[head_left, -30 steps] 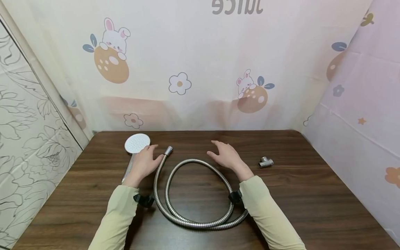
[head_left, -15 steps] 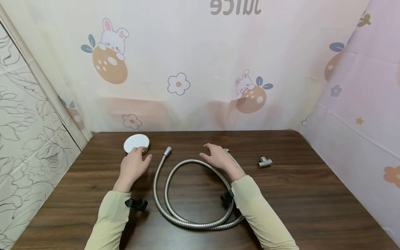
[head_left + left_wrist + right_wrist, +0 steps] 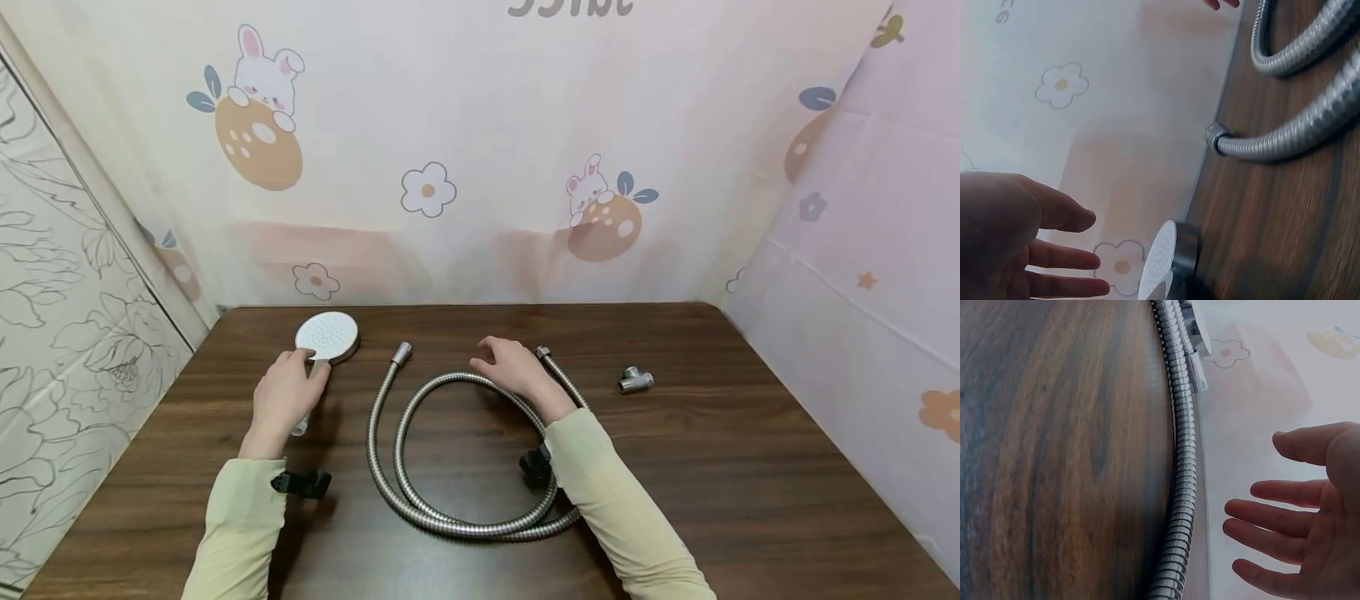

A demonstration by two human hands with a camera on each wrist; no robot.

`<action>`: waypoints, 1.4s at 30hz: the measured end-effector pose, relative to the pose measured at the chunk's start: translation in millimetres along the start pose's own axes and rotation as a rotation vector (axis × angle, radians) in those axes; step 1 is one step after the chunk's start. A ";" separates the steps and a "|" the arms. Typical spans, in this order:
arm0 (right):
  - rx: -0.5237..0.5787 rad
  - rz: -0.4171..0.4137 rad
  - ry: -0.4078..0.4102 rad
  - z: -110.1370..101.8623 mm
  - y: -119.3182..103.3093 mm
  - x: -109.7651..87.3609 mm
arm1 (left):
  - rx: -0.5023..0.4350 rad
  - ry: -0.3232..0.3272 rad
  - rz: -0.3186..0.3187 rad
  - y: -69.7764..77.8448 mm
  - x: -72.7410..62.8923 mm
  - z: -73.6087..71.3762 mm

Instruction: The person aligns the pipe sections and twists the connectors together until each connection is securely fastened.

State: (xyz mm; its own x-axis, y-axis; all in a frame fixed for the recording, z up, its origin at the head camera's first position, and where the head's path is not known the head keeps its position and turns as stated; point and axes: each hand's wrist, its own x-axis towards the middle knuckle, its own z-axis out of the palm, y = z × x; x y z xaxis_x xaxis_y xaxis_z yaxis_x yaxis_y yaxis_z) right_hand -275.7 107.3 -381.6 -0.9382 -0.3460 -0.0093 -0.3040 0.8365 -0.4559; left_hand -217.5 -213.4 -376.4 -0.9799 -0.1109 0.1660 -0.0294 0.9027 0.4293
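A shower head (image 3: 327, 335) with a white round face lies at the back left of the table. My left hand (image 3: 285, 396) is over its handle, fingers apart and relaxed; in the left wrist view the thumb and fingers (image 3: 1063, 261) hold nothing. A coiled metal shower hose (image 3: 405, 429) lies mid-table, one end fitting pointing to the back. Above the hose's right side hovers my right hand (image 3: 517, 368). The right wrist view shows its fingers (image 3: 1266, 515) spread and relaxed, apart from the hose.
A small chrome tee fitting (image 3: 636, 380) lies to the right of the hose. The dark wooden table (image 3: 735, 467) ends at a printed curtain (image 3: 480, 108) behind, with more curtain on the right and a floral panel (image 3: 67, 333) on the left.
My left hand has moved left and nearer to me, uncovering the shower head's face. My right hand has drifted left, so the hose's other end now shows. The objects stay put.
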 end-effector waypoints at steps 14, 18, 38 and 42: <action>-0.058 0.013 -0.031 8.8 -13.8 12.2 | -0.053 -0.152 -0.112 -26.8 -1.6 -6.5; -0.051 0.023 -0.040 13.3 -17.7 16.9 | -0.095 -0.201 -0.153 -32.4 -1.9 -3.4; -0.036 0.040 -0.050 35.4 -44.7 37.1 | -0.291 -0.259 -0.238 -36.5 -0.8 14.3; -0.033 0.040 -0.054 39.6 -49.7 39.9 | -0.350 -0.281 -0.244 -36.8 -2.0 15.8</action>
State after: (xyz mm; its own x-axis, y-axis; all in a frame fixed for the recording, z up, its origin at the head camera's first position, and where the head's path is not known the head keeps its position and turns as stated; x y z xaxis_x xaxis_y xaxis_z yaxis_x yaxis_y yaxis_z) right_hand -291.4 35.1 -394.5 -0.9397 -0.3335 -0.0753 -0.2723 0.8634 -0.4247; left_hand -217.5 -239.8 -406.6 -0.9694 -0.1412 -0.2006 -0.2430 0.6658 0.7055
